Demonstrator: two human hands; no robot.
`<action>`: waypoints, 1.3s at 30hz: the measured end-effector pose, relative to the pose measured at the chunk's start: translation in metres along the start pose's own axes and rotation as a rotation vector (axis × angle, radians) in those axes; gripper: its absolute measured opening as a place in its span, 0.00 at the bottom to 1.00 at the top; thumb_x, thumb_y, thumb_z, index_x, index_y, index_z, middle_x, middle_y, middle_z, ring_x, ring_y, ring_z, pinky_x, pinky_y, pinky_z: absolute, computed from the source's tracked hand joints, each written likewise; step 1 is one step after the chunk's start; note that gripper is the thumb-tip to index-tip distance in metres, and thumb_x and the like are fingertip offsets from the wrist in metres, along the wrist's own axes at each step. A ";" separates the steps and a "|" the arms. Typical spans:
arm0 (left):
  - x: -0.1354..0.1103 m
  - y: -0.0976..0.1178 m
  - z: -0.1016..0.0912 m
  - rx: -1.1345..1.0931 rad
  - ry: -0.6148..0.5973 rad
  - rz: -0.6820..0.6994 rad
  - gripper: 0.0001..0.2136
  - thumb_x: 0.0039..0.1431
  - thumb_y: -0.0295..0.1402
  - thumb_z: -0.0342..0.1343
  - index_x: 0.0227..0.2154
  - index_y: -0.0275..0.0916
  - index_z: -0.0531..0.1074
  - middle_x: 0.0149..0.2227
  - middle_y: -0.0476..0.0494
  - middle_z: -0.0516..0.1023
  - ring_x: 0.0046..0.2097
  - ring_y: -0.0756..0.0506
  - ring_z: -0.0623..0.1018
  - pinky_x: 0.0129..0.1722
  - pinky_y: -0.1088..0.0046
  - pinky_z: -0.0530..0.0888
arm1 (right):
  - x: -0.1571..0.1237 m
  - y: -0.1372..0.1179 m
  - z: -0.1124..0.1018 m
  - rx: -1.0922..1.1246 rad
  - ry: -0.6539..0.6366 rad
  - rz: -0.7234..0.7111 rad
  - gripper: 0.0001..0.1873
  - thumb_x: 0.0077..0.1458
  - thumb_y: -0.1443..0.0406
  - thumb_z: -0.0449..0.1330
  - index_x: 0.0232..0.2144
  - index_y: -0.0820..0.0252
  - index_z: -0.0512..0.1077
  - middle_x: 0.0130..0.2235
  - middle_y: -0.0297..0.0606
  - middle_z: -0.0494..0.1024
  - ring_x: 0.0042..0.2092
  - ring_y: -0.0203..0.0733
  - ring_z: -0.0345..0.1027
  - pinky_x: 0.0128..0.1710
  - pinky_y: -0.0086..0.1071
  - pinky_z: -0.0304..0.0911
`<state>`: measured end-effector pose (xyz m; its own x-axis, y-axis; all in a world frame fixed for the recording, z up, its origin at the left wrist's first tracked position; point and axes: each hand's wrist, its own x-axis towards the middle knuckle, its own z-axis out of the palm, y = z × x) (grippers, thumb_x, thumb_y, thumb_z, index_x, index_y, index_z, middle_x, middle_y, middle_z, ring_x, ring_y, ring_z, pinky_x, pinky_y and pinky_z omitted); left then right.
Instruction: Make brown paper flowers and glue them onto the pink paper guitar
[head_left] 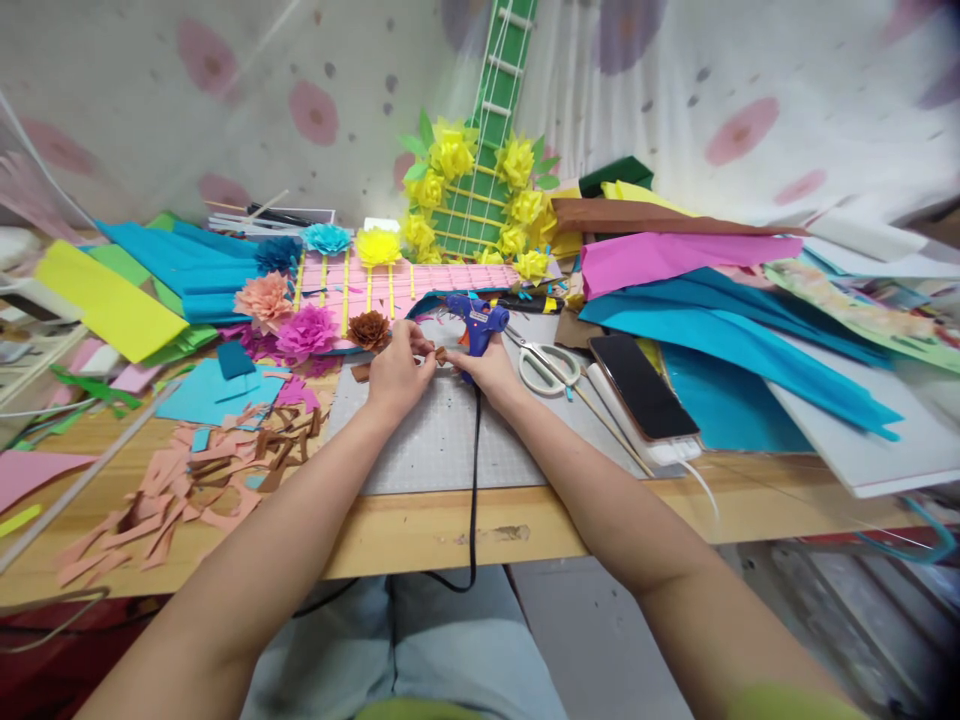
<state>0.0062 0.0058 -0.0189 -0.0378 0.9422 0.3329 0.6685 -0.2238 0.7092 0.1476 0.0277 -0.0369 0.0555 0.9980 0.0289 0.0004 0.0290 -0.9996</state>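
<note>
Over a grey cutting mat point(420, 455), my left hand point(399, 368) pinches a small piece of brown crepe paper point(441, 355) between thumb and fingers. My right hand point(491, 370) is closed around a blue hot glue gun point(480, 318), and its thumb reaches to the same brown piece. From the gun a black cord point(475, 480) runs down over the table edge. A brown paper flower point(369, 331) lies just beyond my left hand, beside a magenta flower point(307, 332) and a peach flower point(264, 298). The fingers around the gun's handle are partly hidden.
Scissors point(550, 369) and a phone point(643, 385) on a white power bank lie to the right. Paper scraps point(172, 490) cover the left of the table. A green guitar-shaped craft point(487, 190) with yellow flowers stands behind. Blue crepe paper point(750, 330) is piled at right.
</note>
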 end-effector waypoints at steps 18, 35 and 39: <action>0.001 -0.001 -0.001 -0.156 -0.001 -0.010 0.14 0.49 0.28 0.56 0.33 0.43 0.55 0.31 0.51 0.76 0.33 0.49 0.78 0.36 0.72 0.71 | 0.001 0.002 -0.003 -0.106 0.001 0.014 0.30 0.33 0.63 0.67 0.41 0.55 0.60 0.29 0.27 0.70 0.31 0.37 0.67 0.34 0.35 0.68; 0.006 -0.018 0.003 -0.544 0.081 -0.265 0.18 0.41 0.26 0.57 0.32 0.43 0.53 0.27 0.57 0.70 0.26 0.54 0.74 0.25 0.79 0.72 | 0.008 -0.002 -0.022 -0.484 0.095 -0.148 0.18 0.44 0.65 0.58 0.41 0.56 0.64 0.37 0.38 0.76 0.43 0.49 0.69 0.52 0.50 0.60; 0.005 -0.020 0.002 -0.531 0.083 -0.262 0.18 0.41 0.27 0.58 0.32 0.42 0.54 0.28 0.56 0.71 0.26 0.54 0.75 0.24 0.80 0.71 | 0.009 -0.003 -0.025 -0.468 0.157 -0.130 0.17 0.46 0.64 0.58 0.41 0.57 0.63 0.39 0.39 0.77 0.43 0.47 0.69 0.52 0.48 0.60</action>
<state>-0.0064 0.0151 -0.0328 -0.2237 0.9649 0.1374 0.1667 -0.1010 0.9808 0.1726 0.0356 -0.0334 0.1744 0.9664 0.1889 0.4622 0.0890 -0.8823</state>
